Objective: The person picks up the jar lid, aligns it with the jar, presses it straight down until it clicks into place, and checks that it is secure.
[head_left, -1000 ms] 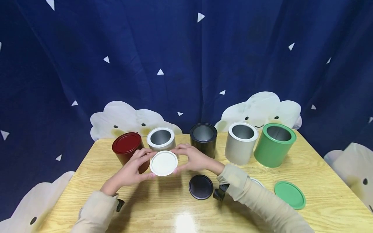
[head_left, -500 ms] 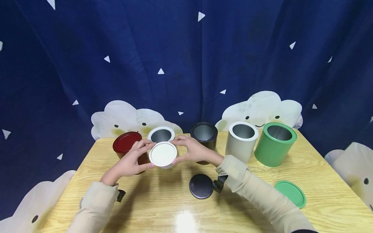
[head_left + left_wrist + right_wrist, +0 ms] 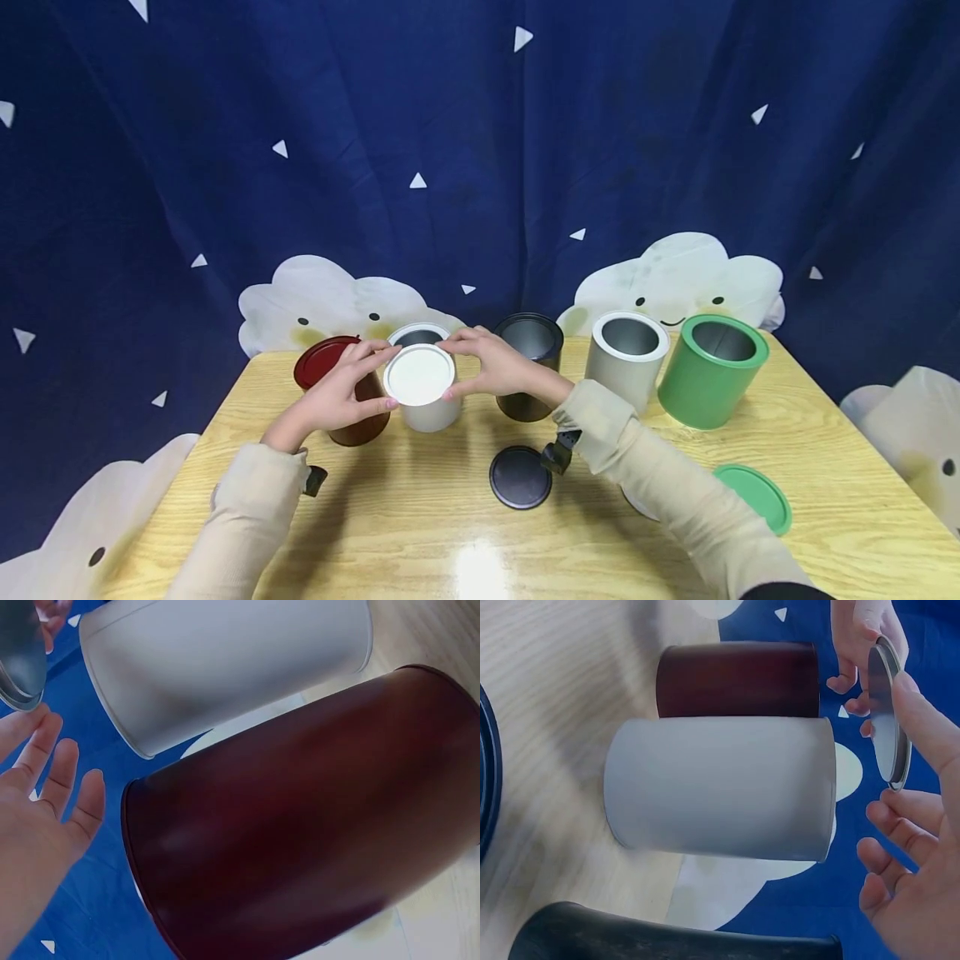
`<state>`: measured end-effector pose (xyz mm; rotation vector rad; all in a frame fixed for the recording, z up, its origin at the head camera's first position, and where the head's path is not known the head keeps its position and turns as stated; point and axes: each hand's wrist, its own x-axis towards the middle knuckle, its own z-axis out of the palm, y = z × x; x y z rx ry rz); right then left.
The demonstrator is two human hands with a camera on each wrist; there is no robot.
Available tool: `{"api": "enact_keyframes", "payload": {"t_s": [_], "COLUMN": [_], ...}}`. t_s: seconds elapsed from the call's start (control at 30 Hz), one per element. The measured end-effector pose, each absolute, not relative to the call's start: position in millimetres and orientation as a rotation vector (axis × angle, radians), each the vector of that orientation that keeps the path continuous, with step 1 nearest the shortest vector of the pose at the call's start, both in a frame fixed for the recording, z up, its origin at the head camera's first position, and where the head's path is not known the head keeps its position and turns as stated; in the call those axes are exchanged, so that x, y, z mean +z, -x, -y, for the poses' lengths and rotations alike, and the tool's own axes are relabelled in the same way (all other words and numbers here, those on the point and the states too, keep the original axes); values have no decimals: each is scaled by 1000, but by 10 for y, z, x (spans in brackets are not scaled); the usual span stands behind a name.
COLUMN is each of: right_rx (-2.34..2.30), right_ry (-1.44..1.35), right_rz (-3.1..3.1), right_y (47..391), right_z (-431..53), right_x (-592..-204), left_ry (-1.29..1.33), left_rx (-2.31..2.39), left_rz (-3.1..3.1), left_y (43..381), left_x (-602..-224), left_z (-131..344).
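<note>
A round white lid is held between both hands, in front of and overlapping the mouth of a small white can. My left hand pinches its left edge, thumb low and fingers high. At the opposite edge, my right hand grips it the same way. In the right wrist view the metal underside of the lid shows, apart from the can's rim. A dark red can, topped by a red lid, stands close by the left hand, partly hidden behind it.
Right of the white can stand an uncovered black can, a larger white can and a green can. A black lid and a green lid lie nearer. The right sleeve mostly covers another white lid.
Both hands have moved the white lid forward, from in front of the small white can to overlapping its opening. The cans have stayed in place.
</note>
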<state>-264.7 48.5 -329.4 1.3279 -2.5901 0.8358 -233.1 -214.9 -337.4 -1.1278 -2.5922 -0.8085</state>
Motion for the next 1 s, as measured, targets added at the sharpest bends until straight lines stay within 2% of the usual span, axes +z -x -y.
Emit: {"api": "enact_keyframes", "payload": {"t_s": [1.0], "right_rx": [860], "right_ry": [-1308], "right_rz": [2689], "right_y": [3060], "right_z": [-378], "right_x": [-3171], "left_ry": [1078], "left_rx": [-884], "left_rz": [2672], "left_y": [2683], "left_x": [-3240], "left_z": [2212]}}
